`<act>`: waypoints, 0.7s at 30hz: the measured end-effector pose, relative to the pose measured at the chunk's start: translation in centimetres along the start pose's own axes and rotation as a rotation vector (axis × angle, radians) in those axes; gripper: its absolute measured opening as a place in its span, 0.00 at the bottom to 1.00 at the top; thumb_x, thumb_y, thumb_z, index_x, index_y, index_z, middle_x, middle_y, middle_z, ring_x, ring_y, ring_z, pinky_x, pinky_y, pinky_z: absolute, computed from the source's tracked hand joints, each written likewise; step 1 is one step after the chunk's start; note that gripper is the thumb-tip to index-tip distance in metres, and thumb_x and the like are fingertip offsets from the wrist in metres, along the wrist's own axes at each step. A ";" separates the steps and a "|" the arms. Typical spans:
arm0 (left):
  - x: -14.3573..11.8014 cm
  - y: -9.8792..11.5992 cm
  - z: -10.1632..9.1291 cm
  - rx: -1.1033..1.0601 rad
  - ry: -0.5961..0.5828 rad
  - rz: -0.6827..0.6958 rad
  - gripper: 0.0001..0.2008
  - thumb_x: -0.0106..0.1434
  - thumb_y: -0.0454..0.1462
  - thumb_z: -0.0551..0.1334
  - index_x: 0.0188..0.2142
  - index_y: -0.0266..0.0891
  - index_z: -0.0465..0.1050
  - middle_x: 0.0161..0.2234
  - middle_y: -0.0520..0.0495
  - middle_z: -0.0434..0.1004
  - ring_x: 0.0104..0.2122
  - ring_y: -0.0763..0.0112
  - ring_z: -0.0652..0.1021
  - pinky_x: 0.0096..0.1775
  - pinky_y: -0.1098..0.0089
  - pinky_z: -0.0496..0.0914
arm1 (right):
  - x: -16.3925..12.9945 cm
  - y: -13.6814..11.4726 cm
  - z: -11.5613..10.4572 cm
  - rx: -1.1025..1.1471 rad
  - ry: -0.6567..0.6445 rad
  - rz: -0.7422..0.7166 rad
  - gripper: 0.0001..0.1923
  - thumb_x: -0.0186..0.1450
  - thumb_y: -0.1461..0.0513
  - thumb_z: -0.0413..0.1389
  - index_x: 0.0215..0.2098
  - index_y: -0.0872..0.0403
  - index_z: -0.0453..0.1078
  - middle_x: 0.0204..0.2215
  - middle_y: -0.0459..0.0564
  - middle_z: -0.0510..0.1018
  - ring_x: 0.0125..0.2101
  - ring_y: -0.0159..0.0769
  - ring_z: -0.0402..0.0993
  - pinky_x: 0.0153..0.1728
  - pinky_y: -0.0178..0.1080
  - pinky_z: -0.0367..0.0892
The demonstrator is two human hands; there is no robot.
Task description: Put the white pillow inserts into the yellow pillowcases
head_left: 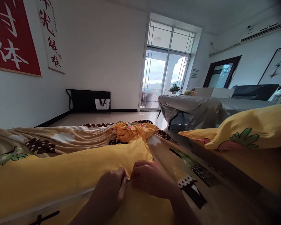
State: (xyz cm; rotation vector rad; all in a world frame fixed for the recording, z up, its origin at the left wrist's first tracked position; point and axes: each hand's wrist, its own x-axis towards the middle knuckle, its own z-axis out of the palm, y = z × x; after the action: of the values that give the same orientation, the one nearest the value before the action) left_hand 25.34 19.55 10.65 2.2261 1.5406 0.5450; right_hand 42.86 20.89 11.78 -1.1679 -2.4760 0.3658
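Observation:
A yellow pillow (67, 168) with printed green leaves lies across the bed in front of me. Along its near side runs a pale strip (61, 200), perhaps the edge of its opening. My left hand (111, 187) has its thumb and fingers closed on the pillow's fabric near the right end. Right beside it, almost touching, my right hand (150, 178) pinches the same yellow cloth. What lies between the fingertips is too small and dark to make out beyond the fabric.
A crumpled yellow cloth (128, 131) lies beyond the pillow on a brown patterned blanket (79, 139). Another yellow pillow (255, 131) is at the right. Farther back stand a plastic-covered table (196, 101) and a black folded frame (84, 100) with a white bag (102, 104).

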 end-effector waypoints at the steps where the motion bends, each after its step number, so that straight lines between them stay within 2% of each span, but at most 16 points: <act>1: -0.1 0.1 -0.1 0.024 -0.009 -0.005 0.11 0.64 0.35 0.49 0.31 0.39 0.69 0.29 0.44 0.77 0.30 0.66 0.75 0.32 0.69 0.60 | 0.1 0.0 0.1 -0.021 -0.002 -0.017 0.04 0.57 0.68 0.58 0.28 0.54 0.75 0.28 0.45 0.75 0.31 0.29 0.68 0.33 0.30 0.59; 5: -0.5 0.5 -0.7 0.136 -0.054 -0.039 0.12 0.65 0.35 0.48 0.32 0.39 0.68 0.32 0.42 0.77 0.32 0.64 0.77 0.32 0.68 0.61 | 0.2 0.6 0.1 0.006 0.001 -0.084 0.05 0.57 0.69 0.58 0.25 0.55 0.72 0.27 0.44 0.74 0.30 0.28 0.67 0.31 0.29 0.58; 11: -1.8 -0.1 -2.9 0.229 -0.064 -0.074 0.11 0.66 0.35 0.47 0.33 0.39 0.67 0.31 0.44 0.78 0.31 0.64 0.77 0.32 0.68 0.60 | 0.2 1.3 -0.3 0.074 0.013 -0.057 0.04 0.56 0.68 0.60 0.24 0.55 0.72 0.27 0.43 0.73 0.28 0.26 0.66 0.30 0.29 0.57; 15: -3.3 -1.7 -4.5 0.306 -0.061 -0.149 0.11 0.66 0.34 0.47 0.34 0.39 0.67 0.32 0.44 0.78 0.33 0.62 0.78 0.33 0.68 0.60 | 0.4 1.3 -0.1 0.068 0.009 -0.006 0.05 0.55 0.69 0.59 0.23 0.55 0.71 0.27 0.42 0.73 0.29 0.26 0.65 0.30 0.29 0.56; 21: -5.2 -4.7 -6.4 0.237 -0.013 -0.186 0.12 0.67 0.35 0.47 0.33 0.40 0.67 0.32 0.46 0.79 0.33 0.66 0.77 0.35 0.70 0.62 | 0.4 0.6 0.5 -0.036 0.016 0.015 0.05 0.56 0.69 0.57 0.24 0.54 0.71 0.28 0.44 0.74 0.31 0.29 0.67 0.34 0.31 0.58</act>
State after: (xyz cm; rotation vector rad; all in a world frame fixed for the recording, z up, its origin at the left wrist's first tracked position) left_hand 16.65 16.78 13.23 2.2145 1.8657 0.3058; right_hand 42.83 21.54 11.15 -1.1995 -2.4710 0.3167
